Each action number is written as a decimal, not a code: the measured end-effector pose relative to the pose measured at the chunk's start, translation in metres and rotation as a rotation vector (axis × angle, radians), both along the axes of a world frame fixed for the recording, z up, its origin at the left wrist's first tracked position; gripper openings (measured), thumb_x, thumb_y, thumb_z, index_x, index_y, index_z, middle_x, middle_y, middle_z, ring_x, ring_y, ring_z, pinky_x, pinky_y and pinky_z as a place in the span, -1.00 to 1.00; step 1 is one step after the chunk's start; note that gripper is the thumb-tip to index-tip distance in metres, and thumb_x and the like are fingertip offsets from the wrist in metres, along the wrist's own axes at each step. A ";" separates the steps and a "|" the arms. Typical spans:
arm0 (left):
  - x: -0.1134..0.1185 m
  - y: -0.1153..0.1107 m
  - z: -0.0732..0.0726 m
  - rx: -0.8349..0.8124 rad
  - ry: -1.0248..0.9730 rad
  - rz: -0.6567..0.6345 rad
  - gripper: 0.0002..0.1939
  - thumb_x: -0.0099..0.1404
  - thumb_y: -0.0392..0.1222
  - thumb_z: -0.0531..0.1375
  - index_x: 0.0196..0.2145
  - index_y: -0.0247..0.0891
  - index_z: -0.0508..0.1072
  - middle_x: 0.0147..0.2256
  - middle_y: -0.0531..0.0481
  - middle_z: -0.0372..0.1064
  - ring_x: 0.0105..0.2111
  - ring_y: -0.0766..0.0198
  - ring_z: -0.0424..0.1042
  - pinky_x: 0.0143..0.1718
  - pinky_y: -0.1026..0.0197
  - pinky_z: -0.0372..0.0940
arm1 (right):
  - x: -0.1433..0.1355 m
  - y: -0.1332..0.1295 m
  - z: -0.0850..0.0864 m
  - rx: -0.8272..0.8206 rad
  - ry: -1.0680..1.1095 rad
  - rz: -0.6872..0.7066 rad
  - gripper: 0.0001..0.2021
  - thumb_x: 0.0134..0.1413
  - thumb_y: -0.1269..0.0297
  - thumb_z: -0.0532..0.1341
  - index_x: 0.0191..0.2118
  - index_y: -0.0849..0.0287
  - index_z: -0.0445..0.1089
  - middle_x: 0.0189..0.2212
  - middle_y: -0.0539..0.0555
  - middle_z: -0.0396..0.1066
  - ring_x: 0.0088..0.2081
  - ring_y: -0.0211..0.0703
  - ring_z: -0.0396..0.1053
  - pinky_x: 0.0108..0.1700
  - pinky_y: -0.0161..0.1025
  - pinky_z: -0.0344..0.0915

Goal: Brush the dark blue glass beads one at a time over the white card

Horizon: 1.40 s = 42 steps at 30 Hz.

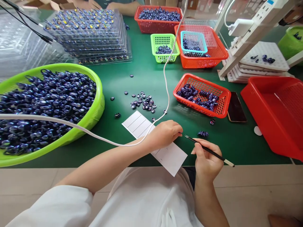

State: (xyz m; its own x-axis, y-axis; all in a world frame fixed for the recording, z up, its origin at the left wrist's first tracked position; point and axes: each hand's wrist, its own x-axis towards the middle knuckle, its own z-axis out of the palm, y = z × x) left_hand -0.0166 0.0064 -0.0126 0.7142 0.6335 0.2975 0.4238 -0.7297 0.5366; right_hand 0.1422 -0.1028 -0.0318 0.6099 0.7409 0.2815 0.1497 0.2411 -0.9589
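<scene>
My left hand (168,132) is closed in a pinch over a white paper strip ruled with lines (136,123). What its fingertips hold is too small to make out. In my right hand (208,159) is a pair of slim black tweezers (214,153) with a pale rear end. Their fine tips point at my left fingertips, a short gap away. Beyond the paper lies a loose group of small shiny dark-blue oval pieces (148,104). A small row of dark pieces (203,133) rests just past the tweezers.
A green basin (100,101) full of dark pieces stands left. Clear trays (127,47) are stacked behind it. A red basket (226,104), a phone (236,107) and a red bin (262,116) are on the right. A white cable (167,82) crosses the view. Another person's arm (127,8) shows behind.
</scene>
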 end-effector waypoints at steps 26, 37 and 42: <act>-0.071 -0.060 -0.006 -0.064 -0.109 -0.028 -0.81 0.46 -0.34 0.09 -0.14 -0.32 0.51 -0.30 -0.13 0.52 -0.34 0.22 0.45 -0.39 0.25 0.34 | 0.004 0.004 0.025 -0.653 -0.203 0.648 -0.84 0.17 0.15 0.30 -0.29 0.12 0.48 -0.48 0.02 0.48 -0.52 -0.25 0.36 -0.54 -0.36 0.24; -0.071 -0.058 -0.008 -0.117 -0.143 -0.034 -0.82 0.44 -0.35 0.11 -0.15 -0.33 0.52 -0.30 -0.14 0.53 -0.32 0.21 0.46 -0.35 0.25 0.36 | 0.005 0.004 0.024 -0.638 -0.084 0.623 -0.85 0.10 0.16 0.36 -0.33 0.12 0.51 -0.39 0.08 0.54 -0.45 -0.19 0.43 -0.50 -0.32 0.28; -0.071 -0.059 -0.008 -0.175 -0.116 0.059 -0.86 0.40 -0.32 0.19 -0.11 -0.33 0.51 -0.33 -0.09 0.50 -0.35 0.24 0.47 -0.34 0.27 0.37 | 0.006 0.002 0.021 -0.558 0.043 0.567 -0.84 0.05 0.17 0.39 -0.36 0.13 0.50 -0.38 0.08 0.57 -0.51 -0.26 0.39 -0.56 -0.36 0.24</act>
